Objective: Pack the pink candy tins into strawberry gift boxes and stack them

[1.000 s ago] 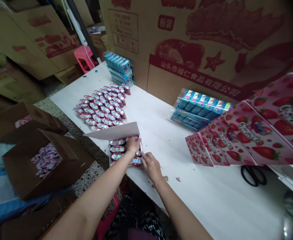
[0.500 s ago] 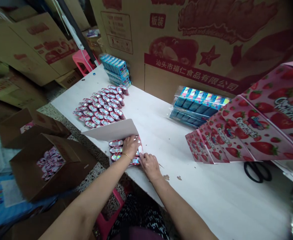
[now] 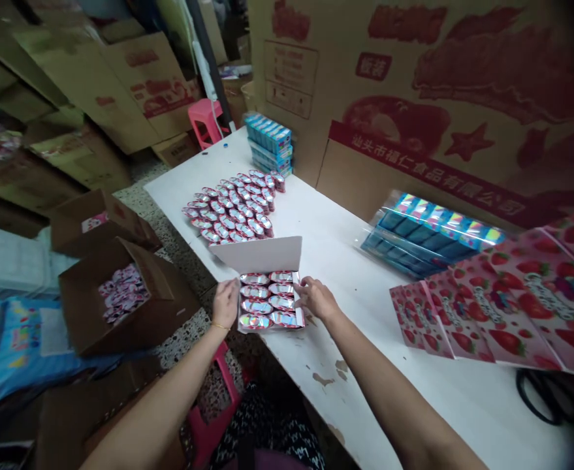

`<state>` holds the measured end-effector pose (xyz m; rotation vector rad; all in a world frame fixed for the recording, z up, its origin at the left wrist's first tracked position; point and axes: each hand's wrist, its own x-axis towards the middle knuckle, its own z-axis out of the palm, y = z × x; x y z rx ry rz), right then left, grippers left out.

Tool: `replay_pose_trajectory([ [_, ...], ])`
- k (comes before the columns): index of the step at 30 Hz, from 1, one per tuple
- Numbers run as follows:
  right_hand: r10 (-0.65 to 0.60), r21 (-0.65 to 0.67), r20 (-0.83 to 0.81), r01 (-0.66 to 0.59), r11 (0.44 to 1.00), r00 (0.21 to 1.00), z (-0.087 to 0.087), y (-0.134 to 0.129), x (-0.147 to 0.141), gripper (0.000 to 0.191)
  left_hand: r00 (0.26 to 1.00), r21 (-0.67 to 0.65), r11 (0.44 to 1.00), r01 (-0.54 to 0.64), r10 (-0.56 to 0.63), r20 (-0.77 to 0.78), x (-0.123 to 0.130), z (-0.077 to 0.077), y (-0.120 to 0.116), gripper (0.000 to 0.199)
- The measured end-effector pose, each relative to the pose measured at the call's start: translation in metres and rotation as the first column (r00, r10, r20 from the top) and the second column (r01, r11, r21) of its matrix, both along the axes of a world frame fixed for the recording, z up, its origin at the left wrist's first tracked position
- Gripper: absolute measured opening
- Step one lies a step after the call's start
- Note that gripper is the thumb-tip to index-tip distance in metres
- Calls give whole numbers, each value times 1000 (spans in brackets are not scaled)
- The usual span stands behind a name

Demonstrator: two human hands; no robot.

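An open cardboard display box [image 3: 253,261] stands at the table's near edge, its white lid raised at the back. Inside lie two columns of small shiny red-and-silver packets [image 3: 256,305], filling it. My left hand [image 3: 224,304] grips the box's left wall, its fingers partly hidden by the wall. At the opposite side my right hand [image 3: 318,298] has its bent fingers on the white right-hand flap. Behind the lid, many similar packets [image 3: 232,205] stand in tight rows on the white table [image 3: 326,228].
Blue boxes in clear wrap [image 3: 428,228] and a blue stack [image 3: 270,143] stand by a large carton [image 3: 389,156]. Pink strawberry-print boxes [image 3: 487,307] and black-handled scissors [image 3: 546,395] lie to the right. Below left, an open carton [image 3: 169,320] holds packets, near a pink stool [image 3: 206,121].
My left hand has gone from on top of the packets to the box's left side. My right hand has shifted up along the right side. The view has swung left.
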<state>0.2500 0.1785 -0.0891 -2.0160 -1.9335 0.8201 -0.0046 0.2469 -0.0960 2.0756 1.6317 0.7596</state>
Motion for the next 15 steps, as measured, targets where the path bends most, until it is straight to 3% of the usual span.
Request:
replay_pose_trajectory([
  [2, -31, -5, -64, 30, 1000, 997, -4, 4, -1, 13, 997, -83, 995, 56, -52, 50, -8, -9, 2, 27],
  [5, -182, -17, -225, 183, 983, 957, -19, 10, -2, 13, 995, -96, 990, 100, -96, 38, -2, -14, 1, 21],
  [7, -297, -39, -289, 299, 953, 910, -28, 15, 0, 32, 995, -103, 990, 97, -95, 28, 2, -15, -2, 21],
  [9, -320, -29, -322, 329, 944, 891, -33, 21, 4, 59, 999, -133, 990, 36, -31, 42, 3, -15, -3, 26],
  [10, -276, -4, -333, 291, 957, 902, -33, 25, 8, 68, 999, -157, 988, 4, 5, 54, 1, -15, -2, 33],
  [12, -78, 66, -307, 103, 993, 948, -28, 35, 16, 70, 998, -217, 976, 4, 8, 55, -4, -16, 2, 50],
  [15, 286, 111, -207, -268, 957, 936, -12, 53, 25, 51, 989, -301, 943, 146, -147, 17, -15, -15, 13, 53],
])
